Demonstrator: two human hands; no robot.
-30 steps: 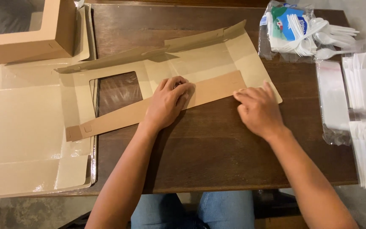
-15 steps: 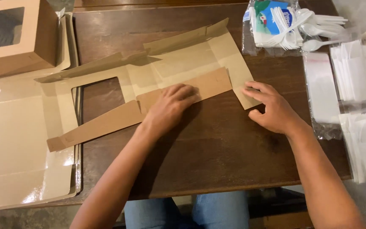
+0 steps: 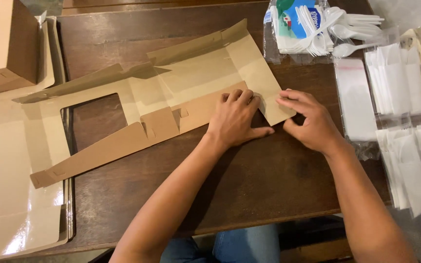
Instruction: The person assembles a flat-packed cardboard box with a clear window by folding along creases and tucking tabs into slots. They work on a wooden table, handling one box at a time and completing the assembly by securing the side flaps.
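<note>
Left hand [image 3: 236, 118] slid right — both hands now pressing flat box [image 3: 196, 83].

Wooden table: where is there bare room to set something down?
The table is bare along its near edge, below the flat carton blank and both hands, left hand, right hand. The right side is crowded with plastic sleeves and cutlery.

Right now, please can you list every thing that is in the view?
box blank: 1, tan, flat on table centre, under both hands
window box: 1, brown, assembled, top left
flat blanks: stack, cream, left edge
table: 1, dark wood
cutlery bag: 1, clear with white plastic cutlery, top right
napkin packets: many, white in clear sleeves, right
left hand: pressing fold on blank
right hand: at blank's right corner
</note>
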